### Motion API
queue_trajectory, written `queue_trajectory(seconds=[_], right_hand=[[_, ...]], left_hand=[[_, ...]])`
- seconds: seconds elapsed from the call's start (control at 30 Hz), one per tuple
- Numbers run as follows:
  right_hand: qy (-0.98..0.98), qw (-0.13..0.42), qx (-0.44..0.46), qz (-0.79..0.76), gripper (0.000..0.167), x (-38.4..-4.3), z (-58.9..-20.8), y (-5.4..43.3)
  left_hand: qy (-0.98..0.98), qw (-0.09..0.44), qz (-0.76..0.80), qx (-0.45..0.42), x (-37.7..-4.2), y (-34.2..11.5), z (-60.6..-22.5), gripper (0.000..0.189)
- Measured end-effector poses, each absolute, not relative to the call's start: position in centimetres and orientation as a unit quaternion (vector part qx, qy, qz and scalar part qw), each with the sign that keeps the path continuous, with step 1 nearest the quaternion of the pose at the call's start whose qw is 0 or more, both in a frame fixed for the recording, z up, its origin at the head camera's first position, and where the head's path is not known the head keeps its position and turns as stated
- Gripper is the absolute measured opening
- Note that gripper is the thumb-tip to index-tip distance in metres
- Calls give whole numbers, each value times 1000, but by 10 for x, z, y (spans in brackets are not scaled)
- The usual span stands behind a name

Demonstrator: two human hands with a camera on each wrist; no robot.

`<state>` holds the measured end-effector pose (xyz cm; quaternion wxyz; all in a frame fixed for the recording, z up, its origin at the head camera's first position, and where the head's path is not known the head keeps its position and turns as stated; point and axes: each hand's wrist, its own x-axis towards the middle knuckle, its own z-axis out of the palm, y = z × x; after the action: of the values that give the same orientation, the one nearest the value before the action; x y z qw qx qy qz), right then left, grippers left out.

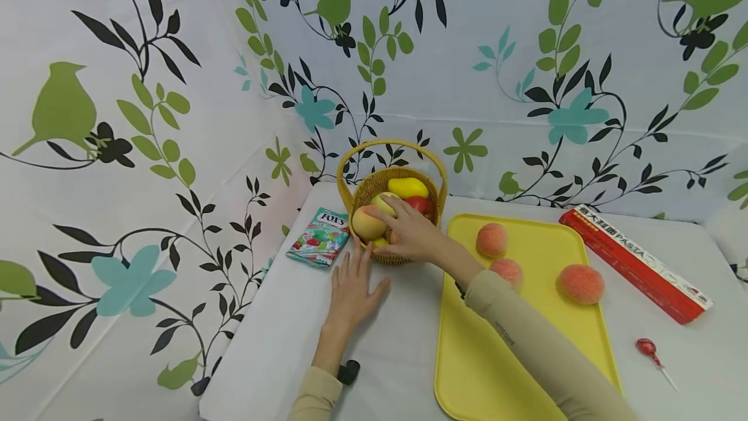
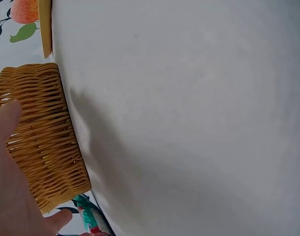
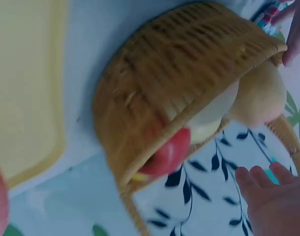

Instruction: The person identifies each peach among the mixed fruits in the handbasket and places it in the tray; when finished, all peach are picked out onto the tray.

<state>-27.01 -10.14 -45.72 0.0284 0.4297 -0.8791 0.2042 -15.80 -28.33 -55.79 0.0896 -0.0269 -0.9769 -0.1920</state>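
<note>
A wicker basket (image 1: pixel 374 186) with a tall handle holds several fruits. Among them are a yellow fruit (image 1: pixel 409 187), a red apple (image 3: pixel 170 153) and a pale yellow-pink fruit (image 1: pixel 367 223). My right hand (image 1: pixel 411 231) reaches over the basket's front rim, its fingers stretched out above the fruits. In the right wrist view its fingertips stand apart from the fruit and grip nothing. My left hand (image 1: pixel 350 291) is at the basket's front left, fingers straight, fingertips right at the rim. The left wrist view shows its thumb and part of the palm beside the woven wall (image 2: pixel 46 142).
A green FOX'S candy bag (image 1: pixel 320 238) lies left of the basket. On the right, a yellow tray (image 1: pixel 467 356) bears three peaches (image 1: pixel 581 284). Beyond it lie a long red-and-white box (image 1: pixel 637 265) and a red lollipop (image 1: pixel 647 347). Patterned cloth hangs behind the table.
</note>
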Motion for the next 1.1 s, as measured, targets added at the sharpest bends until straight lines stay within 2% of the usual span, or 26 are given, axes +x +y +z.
queue_trajectory(seconds=[0.13,0.3,0.57,0.83,1.1], right_hand=[[-882,-28,417,218,90,-285,-460,-127],[-891,-48,393,223,97,-297,-466,-141],[-898,-106,350,246,89,-298,-471,-147],[-898,-97,350,249,73,-307,-476,-146],[-900,-44,358,243,71,-299,-480,-136]], left_hand=[[-977,87,-192,-33,-156,-280,-555,83],[-978,85,-186,-39,-157,-275,-544,79],[-982,63,-176,-26,-155,-273,-547,82],[-981,75,-180,-23,-155,-275,-546,87],[-981,75,-179,-17,-153,-280,-549,88]])
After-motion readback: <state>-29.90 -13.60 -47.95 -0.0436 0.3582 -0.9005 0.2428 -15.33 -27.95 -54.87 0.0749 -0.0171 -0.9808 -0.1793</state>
